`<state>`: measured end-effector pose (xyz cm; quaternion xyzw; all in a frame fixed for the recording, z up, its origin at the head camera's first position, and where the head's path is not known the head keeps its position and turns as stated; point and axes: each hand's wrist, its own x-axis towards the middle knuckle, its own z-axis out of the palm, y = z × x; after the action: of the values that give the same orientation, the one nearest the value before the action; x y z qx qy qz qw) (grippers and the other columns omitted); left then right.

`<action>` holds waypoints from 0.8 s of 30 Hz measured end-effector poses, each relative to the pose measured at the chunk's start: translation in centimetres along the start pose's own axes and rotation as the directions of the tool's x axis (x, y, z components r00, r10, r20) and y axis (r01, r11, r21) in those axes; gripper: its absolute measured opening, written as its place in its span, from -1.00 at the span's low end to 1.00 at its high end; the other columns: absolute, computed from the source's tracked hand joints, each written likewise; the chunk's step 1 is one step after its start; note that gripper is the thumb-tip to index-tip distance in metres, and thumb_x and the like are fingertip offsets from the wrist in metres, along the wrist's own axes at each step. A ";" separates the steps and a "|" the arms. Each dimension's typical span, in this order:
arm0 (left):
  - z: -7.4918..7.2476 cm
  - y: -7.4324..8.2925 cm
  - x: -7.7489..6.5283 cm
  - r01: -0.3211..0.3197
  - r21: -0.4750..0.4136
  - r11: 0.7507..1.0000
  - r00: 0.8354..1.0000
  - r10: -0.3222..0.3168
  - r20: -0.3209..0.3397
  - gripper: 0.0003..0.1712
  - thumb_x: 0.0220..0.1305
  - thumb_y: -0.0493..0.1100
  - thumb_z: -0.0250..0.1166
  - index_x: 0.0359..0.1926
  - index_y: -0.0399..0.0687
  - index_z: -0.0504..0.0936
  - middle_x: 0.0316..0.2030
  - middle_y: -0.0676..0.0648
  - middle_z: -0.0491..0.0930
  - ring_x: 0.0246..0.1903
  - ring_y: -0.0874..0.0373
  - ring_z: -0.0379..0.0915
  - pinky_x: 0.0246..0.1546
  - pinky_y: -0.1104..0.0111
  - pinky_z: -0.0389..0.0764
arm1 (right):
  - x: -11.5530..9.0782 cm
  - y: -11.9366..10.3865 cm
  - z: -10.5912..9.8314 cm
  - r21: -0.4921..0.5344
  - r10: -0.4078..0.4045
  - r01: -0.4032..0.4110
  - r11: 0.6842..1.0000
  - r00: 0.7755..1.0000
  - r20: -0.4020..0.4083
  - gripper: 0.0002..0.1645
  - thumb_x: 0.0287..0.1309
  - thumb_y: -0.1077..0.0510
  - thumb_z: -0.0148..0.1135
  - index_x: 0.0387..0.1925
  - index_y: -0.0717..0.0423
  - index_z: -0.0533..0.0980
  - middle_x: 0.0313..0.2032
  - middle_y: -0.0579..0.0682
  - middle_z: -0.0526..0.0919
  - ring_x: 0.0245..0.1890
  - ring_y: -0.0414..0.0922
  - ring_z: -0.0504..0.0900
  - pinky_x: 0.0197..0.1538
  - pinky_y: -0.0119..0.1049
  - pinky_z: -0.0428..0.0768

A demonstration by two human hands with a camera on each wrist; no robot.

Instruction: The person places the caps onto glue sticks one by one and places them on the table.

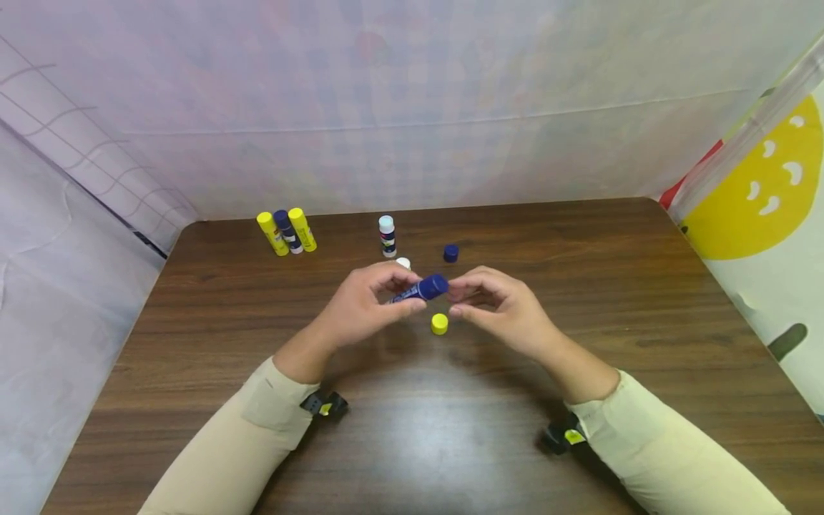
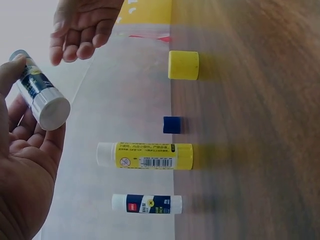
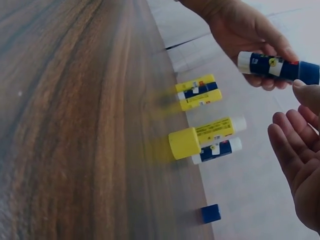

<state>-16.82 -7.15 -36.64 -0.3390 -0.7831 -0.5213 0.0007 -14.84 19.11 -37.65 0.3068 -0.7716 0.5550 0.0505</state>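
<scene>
Gripping a blue glue stick (image 1: 410, 292), the left hand (image 1: 357, 304) holds it tilted above the tabletop (image 1: 450, 436), its dark cap end (image 1: 433, 286) pointing toward the right hand (image 1: 511, 307). The left fingers and thumb wrap the body, while the right fingers are loosely bent, with a narrow gap to the thumb, just beside the cap end; whether they touch it, I cannot tell.

The stick looks light and stiff, a smooth plastic tube that probably won't crush but could turn or slip under a loose grip. Its body seems the best place for the steadying hand, away from the pale base (image 2: 55, 112); the cap end would suit a fingertip pinch, straight along the tube.

Six sticks show, three blue and three yellow. One is the held stick. Three stand capped in a close row at the back left: a yellow one (image 1: 273, 234), a blue one (image 1: 287, 231) and another yellow one (image 1: 303, 229). Two stand upright with pale tops exposed: an uncapped blue stick (image 1: 388, 238) and an uncapped yellow stick (image 2: 155, 156), mostly hidden behind the left hand in the head view. Loose caps number two: one blue cap (image 1: 450, 253), one yellow cap (image 1: 440, 324).
</scene>
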 end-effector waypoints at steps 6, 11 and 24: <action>-0.2 0.1 0.2 0.013 -0.026 1.000 0.993 -0.015 -0.113 -0.69 0.29 -0.23 0.48 0.03 -0.19 0.68 -0.11 -0.09 0.70 -0.14 0.13 0.66 -0.04 0.31 0.74 | 0.0 0.7 0.1 -0.014 0.024 -0.024 1.000 1.000 0.006 -0.62 0.12 0.44 0.46 0.01 0.28 0.65 -0.14 0.12 0.73 -0.13 -0.22 0.74 -0.01 -0.36 0.74; -0.3 0.0 0.3 -0.024 -0.047 0.999 0.979 0.014 -0.204 -0.65 0.31 -0.31 0.45 0.09 -0.29 0.67 -0.10 -0.16 0.66 -0.19 0.07 0.69 -0.26 0.36 0.76 | 0.0 1.2 0.4 -0.009 0.044 -0.044 0.999 0.999 0.014 -0.62 0.13 0.44 0.46 0.01 0.28 0.65 -0.13 0.14 0.73 -0.14 -0.23 0.73 -0.01 -0.37 0.73; -1.1 -0.8 0.6 0.079 -0.120 0.990 0.867 -0.128 -0.482 -0.67 0.36 -0.20 0.43 0.08 -0.25 0.69 -0.05 -0.20 0.71 -0.13 0.16 0.59 -0.10 0.49 0.66 | 0.0 2.2 1.1 -0.005 0.111 -0.111 0.994 0.993 0.046 -0.59 0.12 0.40 0.48 0.03 0.27 0.64 -0.12 0.13 0.73 -0.13 -0.20 0.74 0.00 -0.34 0.74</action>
<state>-18.10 -7.91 -36.64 -0.1537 -0.7485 -0.6264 0.1539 -15.69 18.56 -39.88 0.2760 -0.7892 0.5487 0.0019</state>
